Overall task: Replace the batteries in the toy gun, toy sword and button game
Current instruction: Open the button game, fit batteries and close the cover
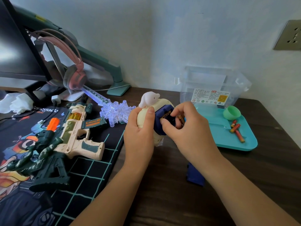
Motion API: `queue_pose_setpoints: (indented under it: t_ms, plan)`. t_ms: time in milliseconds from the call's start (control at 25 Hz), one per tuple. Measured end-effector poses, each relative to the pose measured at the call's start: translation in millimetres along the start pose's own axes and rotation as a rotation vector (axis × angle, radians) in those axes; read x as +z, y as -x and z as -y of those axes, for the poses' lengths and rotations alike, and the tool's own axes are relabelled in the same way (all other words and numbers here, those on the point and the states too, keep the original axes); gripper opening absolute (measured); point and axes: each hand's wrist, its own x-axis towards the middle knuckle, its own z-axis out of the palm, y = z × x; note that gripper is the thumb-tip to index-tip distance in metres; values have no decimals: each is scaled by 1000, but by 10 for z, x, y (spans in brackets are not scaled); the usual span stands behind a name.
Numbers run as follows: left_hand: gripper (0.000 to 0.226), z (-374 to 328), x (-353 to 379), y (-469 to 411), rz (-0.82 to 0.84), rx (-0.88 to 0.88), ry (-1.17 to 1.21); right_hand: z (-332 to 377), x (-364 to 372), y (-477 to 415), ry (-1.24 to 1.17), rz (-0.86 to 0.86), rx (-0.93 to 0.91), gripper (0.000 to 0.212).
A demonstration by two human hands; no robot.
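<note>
Holds the button game (158, 126) just above the desk (162, 193), long axis near upright, puppy end up, blue battery bay turned to the right. Grips the cream shell in the left hand (138, 134); pinches a battery (181, 120) at the open bay with the right hand (184, 128). Below on the desk, a blue cover (195, 176); to the right, red batteries (237, 129) in a teal tray (228, 144).

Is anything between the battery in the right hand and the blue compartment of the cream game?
Nothing visible. The right hand holds the brown-gold battery beside the blue compartment of the cream plastic game; the dark blue cover lies apart on the wooden desk.
</note>
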Motion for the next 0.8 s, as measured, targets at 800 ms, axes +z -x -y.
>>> queue_pose_setpoints:
  t_ms: [800]
  plan:
    - [35, 60, 31, -73, -48, -251, 160, -156, 112, 36, -84, 93, -7, 10]
